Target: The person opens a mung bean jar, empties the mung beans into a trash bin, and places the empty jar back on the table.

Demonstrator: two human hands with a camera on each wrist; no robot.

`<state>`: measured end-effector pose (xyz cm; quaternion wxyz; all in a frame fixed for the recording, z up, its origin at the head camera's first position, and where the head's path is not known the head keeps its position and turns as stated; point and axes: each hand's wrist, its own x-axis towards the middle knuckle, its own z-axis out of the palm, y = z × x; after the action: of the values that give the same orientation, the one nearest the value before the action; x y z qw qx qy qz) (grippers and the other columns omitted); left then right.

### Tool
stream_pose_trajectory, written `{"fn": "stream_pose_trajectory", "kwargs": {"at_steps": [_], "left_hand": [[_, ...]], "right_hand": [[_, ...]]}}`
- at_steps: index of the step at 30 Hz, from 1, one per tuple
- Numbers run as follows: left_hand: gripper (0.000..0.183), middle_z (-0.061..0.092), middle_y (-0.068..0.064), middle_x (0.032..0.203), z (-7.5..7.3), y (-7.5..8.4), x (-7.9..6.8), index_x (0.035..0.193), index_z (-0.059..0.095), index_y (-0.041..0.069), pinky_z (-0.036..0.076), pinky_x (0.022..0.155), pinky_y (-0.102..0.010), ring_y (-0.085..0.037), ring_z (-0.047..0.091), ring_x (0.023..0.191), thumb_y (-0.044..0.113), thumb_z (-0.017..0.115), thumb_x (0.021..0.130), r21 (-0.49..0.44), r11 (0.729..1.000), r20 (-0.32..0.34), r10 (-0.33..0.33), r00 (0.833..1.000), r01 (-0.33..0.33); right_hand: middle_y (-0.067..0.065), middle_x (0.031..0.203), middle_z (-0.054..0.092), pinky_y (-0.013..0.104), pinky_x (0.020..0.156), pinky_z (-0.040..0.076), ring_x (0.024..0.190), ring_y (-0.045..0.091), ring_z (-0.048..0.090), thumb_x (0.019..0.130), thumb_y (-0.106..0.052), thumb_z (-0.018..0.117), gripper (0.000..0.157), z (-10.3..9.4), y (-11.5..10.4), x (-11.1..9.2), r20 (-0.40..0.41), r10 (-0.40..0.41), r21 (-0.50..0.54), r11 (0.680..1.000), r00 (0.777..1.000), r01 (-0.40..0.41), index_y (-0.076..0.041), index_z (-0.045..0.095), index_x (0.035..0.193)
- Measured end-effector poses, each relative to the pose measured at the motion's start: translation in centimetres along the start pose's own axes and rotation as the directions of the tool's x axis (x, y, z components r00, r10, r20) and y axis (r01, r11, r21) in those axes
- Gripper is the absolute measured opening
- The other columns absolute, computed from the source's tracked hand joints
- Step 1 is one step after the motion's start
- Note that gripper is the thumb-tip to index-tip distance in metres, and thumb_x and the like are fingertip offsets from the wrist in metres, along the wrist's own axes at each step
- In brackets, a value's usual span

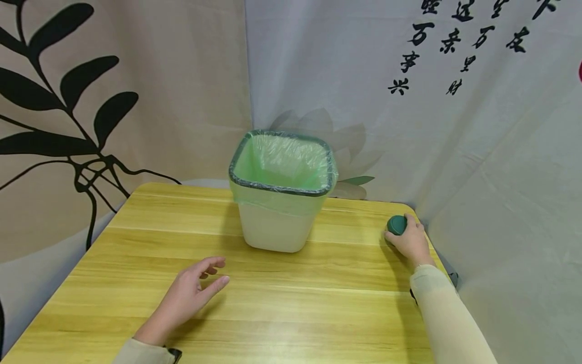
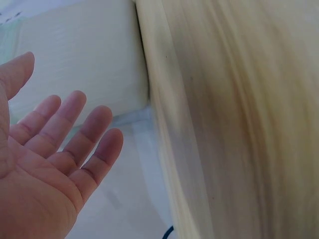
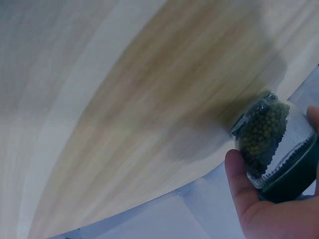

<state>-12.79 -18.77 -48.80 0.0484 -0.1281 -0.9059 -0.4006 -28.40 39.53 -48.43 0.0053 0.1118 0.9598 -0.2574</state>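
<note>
My right hand [image 1: 413, 243] grips a clear jar [image 3: 264, 137] with a dark green lid [image 1: 397, 225] at the table's far right corner. Thumb and fingers lie on opposite sides of it. Small round green beans [image 3: 261, 139] fill part of the jar, and its base is right at the tabletop. My left hand [image 1: 188, 290] hovers over the front left of the table with fingers loosely spread and nothing in them. Behind it and to its right stands a white bin [image 1: 277, 227], nearest to this hand; the left wrist view shows its side beyond the fingers [image 2: 102, 124].
A pale green bag [image 1: 291, 156] lines the bin and folds over its dark rim. The wooden table [image 1: 273, 313] ends at a curtain [image 1: 191, 101] with leaf prints behind and a white cloth [image 1: 509, 212] with black writing on the right.
</note>
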Motion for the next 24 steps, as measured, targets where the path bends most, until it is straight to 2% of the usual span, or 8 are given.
{"fn": "stream_pose_trajectory", "kwargs": {"at_steps": [12,24], "left_hand": [[0.046,0.075,-0.005,0.13,0.3,-0.1,0.0,0.142,0.065,0.014,0.062,0.092,-0.052,-0.028,0.072,0.111,0.039,0.07,0.104,0.029,0.999,-0.027,0.026,0.999,-0.025],[0.048,0.074,-0.005,0.132,0.0,-0.1,0.0,0.143,0.064,0.013,0.063,0.091,-0.052,-0.03,0.071,0.114,0.04,0.07,0.104,0.005,1.0,-0.01,-0.009,1.0,0.009]], "right_hand": [[0.044,0.164,0.02,0.075,0.11,0.044,0.138,0.062,0.042,0.097,-0.049,0.071,0.108,0.3,0.6,-0.4,-0.038,0.013,0.069,0.998,0.999,-0.01,-0.005,0.006,0.171],[0.039,0.165,0.023,0.074,0.113,0.042,0.142,0.058,0.04,0.098,-0.056,0.068,0.108,0.8,0.8,-1.2,-0.102,0.108,0.204,0.975,0.989,-0.085,-0.015,0.003,0.173]]}}
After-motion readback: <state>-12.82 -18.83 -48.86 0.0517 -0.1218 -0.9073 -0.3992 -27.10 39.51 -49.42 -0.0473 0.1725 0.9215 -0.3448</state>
